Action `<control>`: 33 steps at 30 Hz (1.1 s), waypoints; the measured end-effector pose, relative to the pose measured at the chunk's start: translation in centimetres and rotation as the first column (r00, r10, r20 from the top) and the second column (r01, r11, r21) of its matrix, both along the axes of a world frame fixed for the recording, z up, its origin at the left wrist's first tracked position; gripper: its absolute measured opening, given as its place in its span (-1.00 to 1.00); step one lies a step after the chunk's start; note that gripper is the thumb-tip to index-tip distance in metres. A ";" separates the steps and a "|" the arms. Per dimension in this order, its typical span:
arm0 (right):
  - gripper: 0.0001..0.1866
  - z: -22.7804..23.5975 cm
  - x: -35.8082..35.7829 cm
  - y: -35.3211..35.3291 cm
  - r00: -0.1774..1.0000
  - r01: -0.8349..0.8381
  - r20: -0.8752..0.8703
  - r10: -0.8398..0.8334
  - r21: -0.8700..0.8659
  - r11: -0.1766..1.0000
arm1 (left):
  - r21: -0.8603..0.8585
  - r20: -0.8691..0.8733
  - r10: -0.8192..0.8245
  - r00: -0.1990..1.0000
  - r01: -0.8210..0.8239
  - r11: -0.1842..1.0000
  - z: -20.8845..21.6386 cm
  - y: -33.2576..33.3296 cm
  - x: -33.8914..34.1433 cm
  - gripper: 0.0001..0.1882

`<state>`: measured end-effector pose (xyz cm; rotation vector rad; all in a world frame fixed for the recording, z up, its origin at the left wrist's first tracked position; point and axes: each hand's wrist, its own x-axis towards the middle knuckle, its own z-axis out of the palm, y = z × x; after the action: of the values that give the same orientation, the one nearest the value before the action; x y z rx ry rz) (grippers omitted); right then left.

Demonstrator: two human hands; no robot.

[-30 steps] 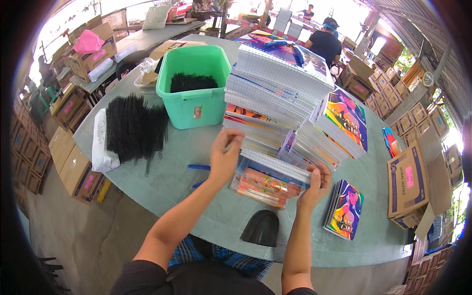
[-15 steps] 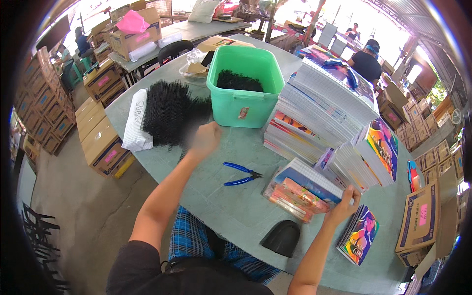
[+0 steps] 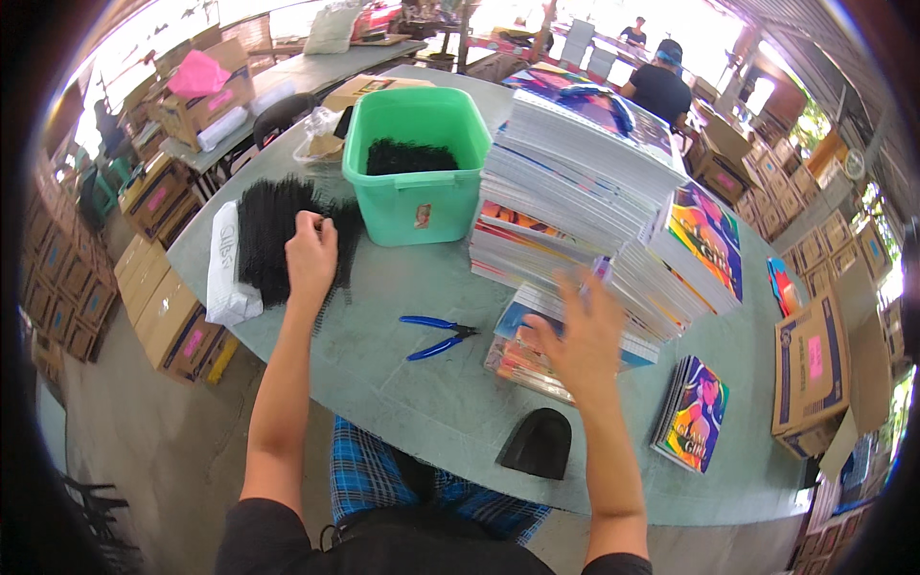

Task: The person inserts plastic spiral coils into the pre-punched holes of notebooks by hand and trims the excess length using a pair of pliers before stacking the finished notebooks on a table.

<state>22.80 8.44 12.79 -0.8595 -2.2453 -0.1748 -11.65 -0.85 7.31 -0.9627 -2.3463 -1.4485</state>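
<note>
My left hand [image 3: 312, 254] is over a heap of black spiral binding coils [image 3: 268, 230] at the left of the table. Its fingers are pinched together; what is between them, if anything, is hidden. My right hand [image 3: 586, 335], smeared by motion, has its fingers spread above a low stack of notebooks [image 3: 527, 369] and appears to hold nothing. Blue-handled cutting pliers [image 3: 436, 337] lie with handles apart between my hands. A light green tub [image 3: 417, 211] with more black coils inside stands beyond them. A tall pile of unbound notebooks [image 3: 575, 163] rises behind my right hand.
Bound notebooks with bright covers [image 3: 694, 414] lie right of my right arm. A black rounded object [image 3: 537, 444] sits at the near table edge. A white wrapped bundle [image 3: 230, 264] flanks the coil heap. An open cardboard box [image 3: 813, 369] stands at the right; a person [image 3: 661, 88] sits beyond.
My left hand has moved onto the coil heap. The right hand has let go of the low notebook stack's right end and moved left above it with fingers spread. The whole view has shifted.
</note>
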 end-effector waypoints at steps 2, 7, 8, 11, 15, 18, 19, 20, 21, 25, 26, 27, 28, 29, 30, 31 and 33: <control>-0.56 -1.2 -0.4 0.2 0.994 -0.059 0.086 0.067 -0.098 0.993 | 0.065 -0.072 -0.021 0.997 0.026 0.998 3.3 -1.1 1.5 -0.78; -0.62 -3.5 1.5 0.1 0.933 -0.360 0.072 0.353 0.185 0.914 | 0.263 -0.067 -0.035 0.997 0.052 0.963 9.8 -5.7 3.9 -0.76; -0.63 -3.5 1.7 -0.1 0.931 -0.365 0.069 0.359 0.204 0.908 | 0.294 -0.116 -0.004 0.993 0.039 0.955 10.0 -6.1 4.1 -0.78; -0.68 -3.2 1.7 -0.8 0.931 -0.361 0.052 0.361 0.269 0.893 | 0.553 -0.298 -0.098 0.949 0.255 0.793 10.0 -3.7 6.3 -0.78; -0.78 -2.6 0.1 -1.1 0.960 -0.279 0.039 0.277 0.119 0.953 | 0.062 0.154 -0.675 0.722 0.675 0.736 6.0 -1.8 11.0 -0.79; -0.77 -3.0 -2.2 0.1 0.995 -0.092 -0.017 0.094 0.096 0.991 | 0.219 0.429 -0.788 0.441 0.796 0.565 3.5 0.3 13.0 -0.82; -0.76 -2.9 -2.7 0.7 0.998 -0.048 -0.040 0.051 0.093 0.995 | 0.305 0.468 -0.791 0.393 0.769 0.562 3.5 0.6 13.4 -0.81; -0.74 -2.9 -3.2 1.3 0.998 -0.002 -0.061 0.007 0.093 0.996 | 0.392 0.500 -0.797 0.339 0.733 0.557 3.5 0.8 13.5 -0.80; -0.69 -3.0 -3.7 2.1 0.989 -0.016 -0.142 0.034 0.131 0.991 | 0.416 0.514 -0.795 0.322 0.717 0.560 3.2 0.9 13.3 -0.79; -0.70 -3.3 -3.2 1.2 0.993 -0.078 -0.084 0.085 0.084 0.993 | 0.507 0.521 -0.811 0.266 0.668 0.545 1.9 0.2 12.2 -0.76; -0.72 -3.5 -2.9 1.0 0.990 -0.100 -0.088 0.108 0.091 0.991 | 0.530 0.515 -0.821 0.247 0.661 0.532 1.7 0.0 12.2 -0.75; -0.73 -3.6 -2.7 1.0 0.987 -0.122 -0.092 0.131 0.097 0.988 | 0.540 0.505 -0.826 0.250 0.655 0.529 1.6 0.0 12.1 -0.76; -0.74 -3.6 -2.8 1.4 0.988 -0.107 -0.097 0.123 0.156 0.982 | 0.550 0.495 -0.831 0.253 0.649 0.525 1.5 0.0 11.9 -0.77; -0.75 -3.7 -3.0 2.0 0.988 -0.085 -0.105 0.109 0.212 0.973 | 0.559 0.486 -0.837 0.251 0.646 0.519 1.4 0.0 12.0 -0.77; -0.75 -3.7 -3.1 2.5 0.989 -0.062 -0.114 0.095 0.268 0.961 | 0.513 0.508 -0.815 0.280 0.662 0.547 1.5 -0.1 12.1 -0.77; -0.76 -3.8 -3.3 2.8 0.989 -0.050 -0.124 0.085 0.260 0.964 | 0.464 0.527 -0.792 0.308 0.676 0.572 1.6 -0.2 12.2 -0.75; -0.76 -3.7 -3.8 3.1 0.988 -0.027 -0.143 0.064 0.249 0.968 | 0.393 0.537 -0.766 0.353 0.698 0.598 1.9 -0.2 12.5 -0.73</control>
<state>19.04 11.51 9.10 -0.6645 -2.0487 -0.3493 0.87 -1.07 9.20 -1.9189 -2.2611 -2.6163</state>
